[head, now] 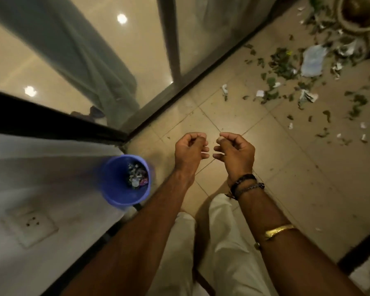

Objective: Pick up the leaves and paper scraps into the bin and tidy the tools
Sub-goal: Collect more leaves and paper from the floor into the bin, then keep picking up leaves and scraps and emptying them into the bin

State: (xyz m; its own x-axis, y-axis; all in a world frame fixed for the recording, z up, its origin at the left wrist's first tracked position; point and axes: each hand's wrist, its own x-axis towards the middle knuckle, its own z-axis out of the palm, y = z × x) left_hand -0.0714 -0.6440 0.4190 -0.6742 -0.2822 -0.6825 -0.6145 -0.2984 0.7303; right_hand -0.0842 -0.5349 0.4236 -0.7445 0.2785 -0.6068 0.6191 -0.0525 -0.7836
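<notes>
my left hand [189,149] and right hand [236,153] hang loosely curled, holding nothing i can see, ready to gather. leaves [280,60] and scraps [312,60] litter the floor [233,116], well apart from the bin [113,178].

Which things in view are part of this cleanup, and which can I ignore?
Job: leaves, paper scraps, large pale sheet, blue bin with litter already inside. No tools in view.
Ignore: pot, wall socket, curtain behind the glass.
</notes>
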